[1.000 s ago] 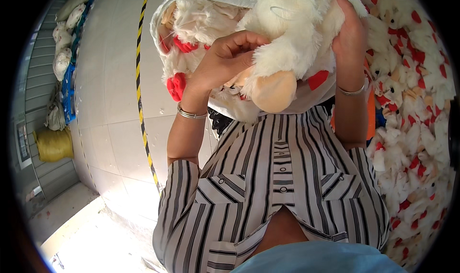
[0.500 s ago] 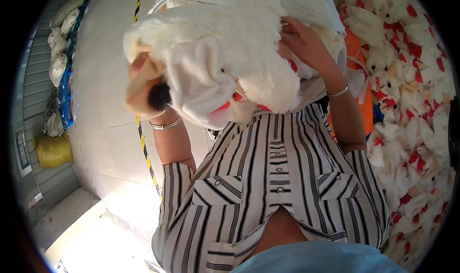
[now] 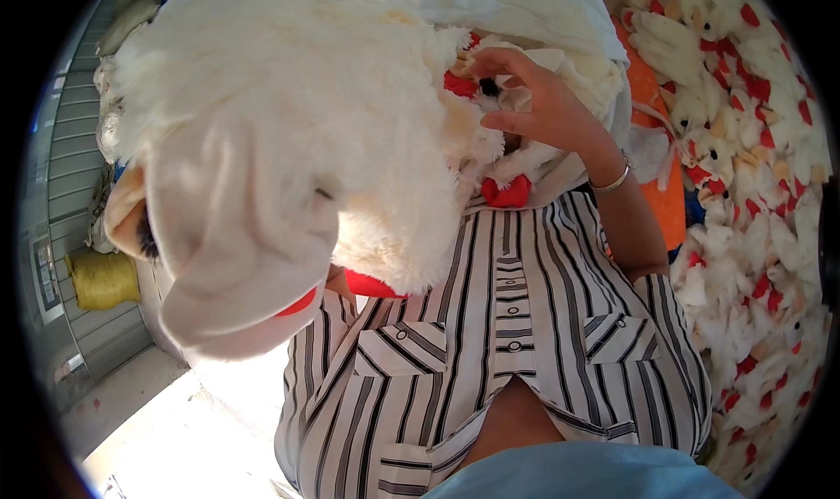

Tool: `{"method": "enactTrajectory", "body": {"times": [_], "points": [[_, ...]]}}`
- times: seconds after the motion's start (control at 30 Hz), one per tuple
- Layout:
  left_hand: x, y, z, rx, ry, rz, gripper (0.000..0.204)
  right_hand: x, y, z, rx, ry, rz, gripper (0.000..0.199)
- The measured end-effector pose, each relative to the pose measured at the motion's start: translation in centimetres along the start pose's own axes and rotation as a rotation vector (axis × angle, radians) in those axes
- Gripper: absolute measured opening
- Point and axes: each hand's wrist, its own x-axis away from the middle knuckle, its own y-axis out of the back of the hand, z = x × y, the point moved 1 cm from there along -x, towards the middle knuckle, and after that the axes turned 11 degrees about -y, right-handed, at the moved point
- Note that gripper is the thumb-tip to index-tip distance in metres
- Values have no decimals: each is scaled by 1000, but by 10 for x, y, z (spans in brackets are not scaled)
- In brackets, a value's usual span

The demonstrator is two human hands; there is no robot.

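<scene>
A large limp white plush toy skin [image 3: 262,87], long-furred with a smooth cream panel and red edging below, hangs in front of me at the left. At its left side sticks out a peach flap with a dark furry patch [image 3: 147,234]. My left hand is hidden behind this skin; only a sliver of its forearm [image 3: 337,280] shows, so its fingers cannot be judged. My right hand [image 3: 547,101] hovers over more plush pieces [image 3: 521,162] with white fur, red parts and a black spot. Its thumb and fingers are apart, with nothing visible between them.
Behind the plush pieces lies a large whitish cloth or sack [image 3: 560,17]. A broad heap of white, red and peach plush skins [image 3: 752,236] fills the right side, beside an orange panel [image 3: 661,166]. A yellow bundle [image 3: 103,280] stands by the left wall.
The white plush skin has moved left and closer to me, now covering my left hand. My right hand has come off its edge and shifted slightly left, over the other plush pieces.
</scene>
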Motion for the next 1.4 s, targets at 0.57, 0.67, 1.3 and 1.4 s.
{"method": "enactTrajectory", "body": {"times": [0.57,0.67,1.3,1.4], "points": [[-31,-122,83,86,-229,560,36,5,29,25,-112,223,-155,55],[-29,-125,82,-45,-90,445,42,3,15,38,-23,71,-180,27],[30,-103,5,347,107,258,29,13,58,42,-249,214,-890,32],[8,-63,-10,535,-138,-55,17,32,76,62,323,462,-989,32]]}}
